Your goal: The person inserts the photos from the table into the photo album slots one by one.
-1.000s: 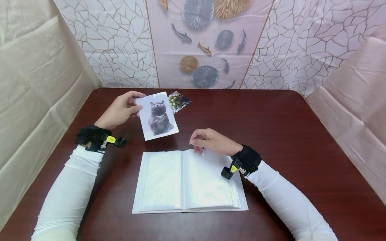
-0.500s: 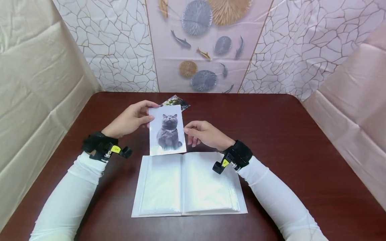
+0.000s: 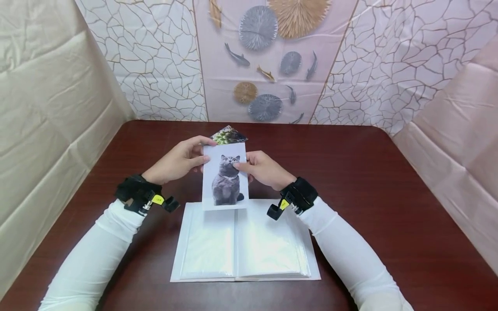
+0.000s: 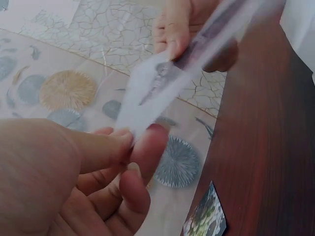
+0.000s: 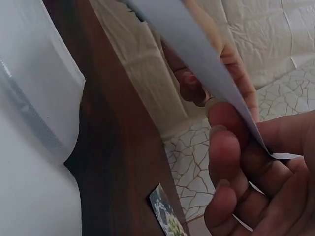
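Observation:
A photo of a grey cat [image 3: 225,185] on a white ground is held up between both hands, its lower edge overlapping the open album in the head view. My left hand [image 3: 180,159] pinches its left edge, thumb in front and fingers behind, as the left wrist view shows with the photo [image 4: 147,93] seen aslant. My right hand [image 3: 268,170] pinches the right edge, thumb across the picture beside the cat's face. In the right wrist view the fingers [image 5: 224,152] curl behind the photo's back [image 5: 197,54]. Below lies a white photo album [image 3: 272,242], spread open at clear-sleeved pages.
Behind the held photo, a second photo [image 3: 229,135] with green plants lies on the dark red-brown table [image 3: 369,181], partly covered in the head view. Patterned cloth [image 3: 264,65] hangs at the table's far edge, and pale cloth [image 3: 50,108] hangs along the sides.
My left hand has brought the cat photo rightward and nearer, over the album's top edge. My right hand has left the album page, moved up and now grips the photo's right edge.

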`<action>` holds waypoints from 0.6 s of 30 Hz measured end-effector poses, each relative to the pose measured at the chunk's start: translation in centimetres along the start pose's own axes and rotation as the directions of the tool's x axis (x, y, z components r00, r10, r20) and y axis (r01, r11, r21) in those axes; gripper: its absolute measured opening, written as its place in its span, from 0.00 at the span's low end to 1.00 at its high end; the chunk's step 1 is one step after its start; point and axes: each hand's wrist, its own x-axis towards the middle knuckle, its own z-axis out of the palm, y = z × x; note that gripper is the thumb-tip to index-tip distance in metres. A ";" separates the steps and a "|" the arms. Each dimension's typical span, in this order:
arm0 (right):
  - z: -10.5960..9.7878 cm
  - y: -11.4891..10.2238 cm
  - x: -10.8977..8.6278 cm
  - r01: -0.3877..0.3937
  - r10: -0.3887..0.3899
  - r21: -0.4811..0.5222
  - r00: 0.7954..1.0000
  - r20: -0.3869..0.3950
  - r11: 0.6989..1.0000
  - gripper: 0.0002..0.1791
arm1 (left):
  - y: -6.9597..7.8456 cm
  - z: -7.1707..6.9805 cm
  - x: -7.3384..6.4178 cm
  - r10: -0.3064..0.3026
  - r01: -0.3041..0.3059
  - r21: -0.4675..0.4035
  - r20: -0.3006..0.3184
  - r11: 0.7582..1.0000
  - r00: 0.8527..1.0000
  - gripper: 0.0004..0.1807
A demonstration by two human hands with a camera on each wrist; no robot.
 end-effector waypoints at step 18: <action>-1.0 0.8 0.3 0.001 0.004 0.045 0.995 -0.105 0.999 0.11 | -2.6 -0.3 -1.5 -0.069 0.035 0.200 0.168 0.979 0.983 0.11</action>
